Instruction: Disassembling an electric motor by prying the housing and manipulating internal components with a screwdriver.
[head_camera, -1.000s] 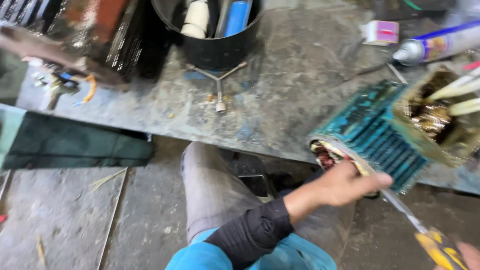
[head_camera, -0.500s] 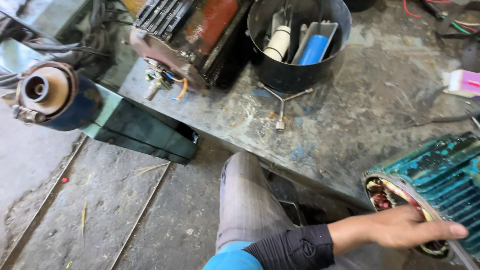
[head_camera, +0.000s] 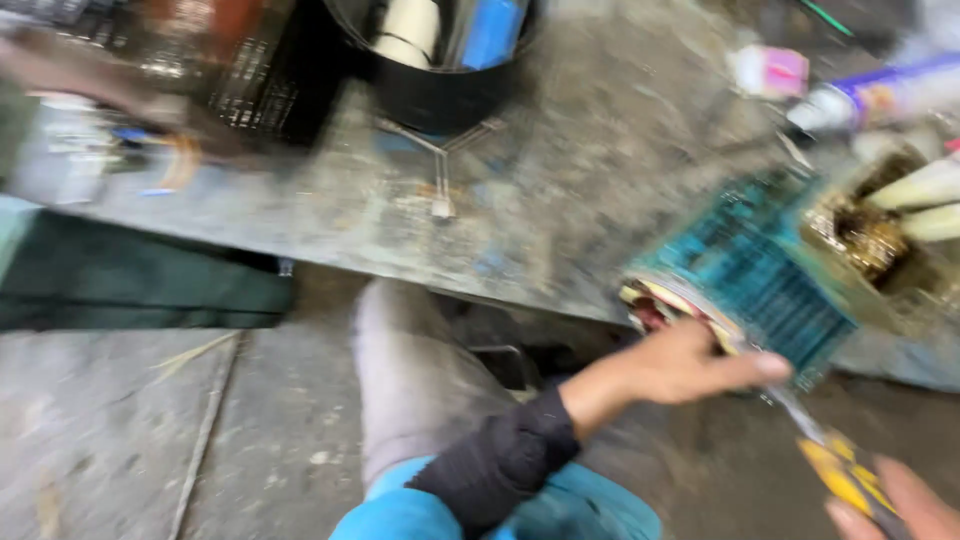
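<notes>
Bare bench top (head_camera: 590, 190) lies open between the black bucket (head_camera: 440, 90) and teal motor (head_camera: 760, 270) (a metal bracket (head_camera: 440, 170) intrudes).

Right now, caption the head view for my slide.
Left hand rests on teal finned motor housing; right hand grips yellow-handled tool.

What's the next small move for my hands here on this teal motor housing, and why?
Probably steady the teal motor housing first. The left hand lies across its open end, where the windings show, and the right hand holds a yellow-handled tool whose shaft points at that opening. The housing sits at the bench edge, so a firm hold before pushing the tip in seems wise.
</notes>
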